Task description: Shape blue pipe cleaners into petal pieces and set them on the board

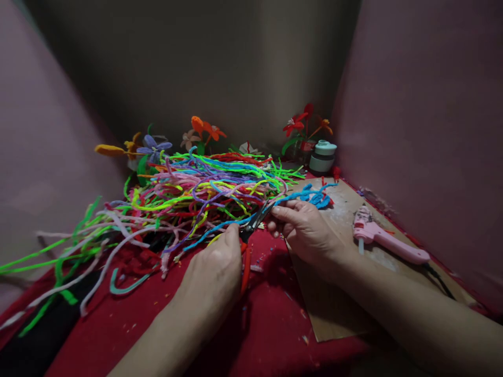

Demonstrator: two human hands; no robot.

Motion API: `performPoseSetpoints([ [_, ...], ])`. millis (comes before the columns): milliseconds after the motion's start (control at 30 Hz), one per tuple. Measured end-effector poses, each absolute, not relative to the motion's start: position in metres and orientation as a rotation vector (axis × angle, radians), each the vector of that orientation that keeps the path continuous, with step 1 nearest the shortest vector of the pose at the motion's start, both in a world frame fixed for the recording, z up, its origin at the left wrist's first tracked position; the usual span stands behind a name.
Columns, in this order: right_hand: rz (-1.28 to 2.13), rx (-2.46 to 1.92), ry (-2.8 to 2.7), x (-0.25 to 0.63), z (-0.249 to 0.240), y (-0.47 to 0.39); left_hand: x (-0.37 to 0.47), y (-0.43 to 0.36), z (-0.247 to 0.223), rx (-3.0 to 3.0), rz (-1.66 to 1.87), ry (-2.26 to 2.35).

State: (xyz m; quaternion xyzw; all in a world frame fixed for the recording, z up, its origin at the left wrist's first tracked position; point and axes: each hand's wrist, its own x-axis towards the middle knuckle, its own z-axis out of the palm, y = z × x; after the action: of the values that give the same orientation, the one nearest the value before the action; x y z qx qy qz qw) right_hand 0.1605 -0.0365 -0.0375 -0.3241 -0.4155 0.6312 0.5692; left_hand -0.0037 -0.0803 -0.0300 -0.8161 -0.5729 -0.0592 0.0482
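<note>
Fuzzy blue pipe cleaner point(214, 229) runs from the left, past the tool, to my right hand. My left hand point(220, 259) is closed around red-handled pliers point(245, 269), whose dark, narrow jaws point up and right toward my right fingertips. My right hand point(298, 225) pinches the blue strand close to the jaw tips; whether the jaws touch it I cannot tell. Beyond the right fingers, a blue twisted piece point(314, 195) with several loops lies over the cardboard. Just behind both hands is a big heap of multicoloured pipe cleaners point(212, 183).
A pink glue gun point(387, 238) with a cord rests on the cardboard point(334, 319) at right. Pipe-cleaner flowers point(204, 128) and a pale-green-lidded jar point(323, 157) stand at the back. The red cloth point(275, 319) carries scraps. Pink walls rise on both sides.
</note>
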Motion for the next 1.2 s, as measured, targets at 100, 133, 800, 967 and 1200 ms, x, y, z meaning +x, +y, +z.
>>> performPoseSetpoints([
  [100,1.497,-0.768,-0.958,0.16,-0.039,-0.036,-0.004,-0.08,-0.031,-2.471,-0.167,-1.756],
  [133,1.495,-0.769,-0.953,0.16,-0.039,-0.035,-0.004,-0.08,-0.031,-2.472,-0.167,-1.763],
  [800,1.453,-0.64,-1.144,0.152,-0.047,-0.048,0.004,-0.082,-0.019,-2.464,-1.811,-1.845],
  [967,1.488,-0.629,-1.197,0.15,-0.048,-0.052,0.002,-0.078,-0.025,-2.498,-1.708,-1.868],
  [1200,1.549,-0.599,-1.155,0.148,-0.049,-0.052,0.004,-0.077,-0.021,-2.576,-1.756,-1.983],
])
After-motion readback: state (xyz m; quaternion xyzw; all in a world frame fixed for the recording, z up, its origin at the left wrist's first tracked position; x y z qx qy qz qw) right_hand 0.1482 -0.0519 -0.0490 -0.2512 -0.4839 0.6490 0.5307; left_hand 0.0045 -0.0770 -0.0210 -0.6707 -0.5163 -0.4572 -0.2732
